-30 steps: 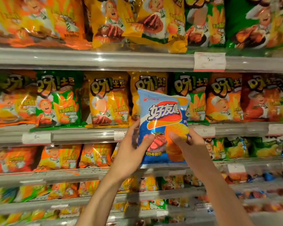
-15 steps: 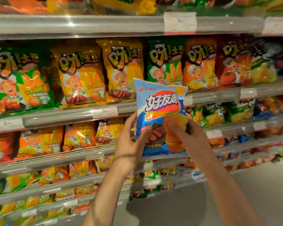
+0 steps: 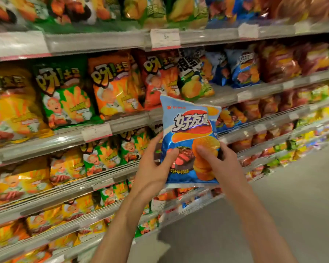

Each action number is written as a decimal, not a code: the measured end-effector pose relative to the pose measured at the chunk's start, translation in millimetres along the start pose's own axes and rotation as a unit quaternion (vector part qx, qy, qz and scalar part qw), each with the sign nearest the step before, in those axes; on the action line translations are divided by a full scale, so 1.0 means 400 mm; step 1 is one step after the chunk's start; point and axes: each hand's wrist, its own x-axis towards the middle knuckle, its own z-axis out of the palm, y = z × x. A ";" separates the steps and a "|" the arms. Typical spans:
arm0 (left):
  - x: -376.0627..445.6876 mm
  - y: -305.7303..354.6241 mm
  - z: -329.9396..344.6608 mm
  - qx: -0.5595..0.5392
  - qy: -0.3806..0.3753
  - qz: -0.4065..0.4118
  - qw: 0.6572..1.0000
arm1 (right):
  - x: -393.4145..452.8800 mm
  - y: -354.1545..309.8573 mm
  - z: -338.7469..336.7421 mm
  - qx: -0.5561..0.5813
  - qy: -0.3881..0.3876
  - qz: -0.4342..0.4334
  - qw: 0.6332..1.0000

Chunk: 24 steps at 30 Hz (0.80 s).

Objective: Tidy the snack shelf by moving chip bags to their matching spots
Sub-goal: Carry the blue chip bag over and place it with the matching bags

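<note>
Tiered snack shelves (image 3: 122, 124) run off to the right, crammed with orange, green and yellow chip bags, with similar blue bags (image 3: 241, 69) further along the second tier. In front of them one blue chip bag (image 3: 190, 141) is held upright, clear of the shelving. Both arms reach forward: the left hand (image 3: 156, 164) grips its left edge, the right hand (image 3: 218, 160) its right, thumbs pressed on the front.

- The blue chip bag (image 3: 190, 141) carries big white characters 好友 plus a third one half hidden; a lower line is too blurred to read.
- The green bag (image 3: 65, 95) and the orange bag (image 3: 114, 88) read 呀!土豆.
- The price tag (image 3: 96, 131) shows 5.
</note>
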 end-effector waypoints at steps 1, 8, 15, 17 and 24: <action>0.021 0.008 0.048 0.001 -0.014 0.006 1.000 | 0.010 -0.003 -0.046 0.001 0.014 0.001 1.000; 0.176 0.017 0.329 -0.007 -0.097 0.022 0.995 | 0.108 0.022 -0.304 -0.020 0.126 0.026 0.992; 0.379 0.002 0.593 -0.044 -0.168 0.046 0.984 | 0.265 0.018 -0.531 -0.033 0.200 0.010 0.979; 0.444 0.018 0.658 -0.057 -0.175 0.054 0.981 | 0.326 0.001 -0.585 -0.040 0.211 0.005 0.977; 0.646 0.025 0.763 -0.040 -0.147 0.069 0.986 | 0.552 -0.013 -0.685 -0.051 0.184 -0.027 0.981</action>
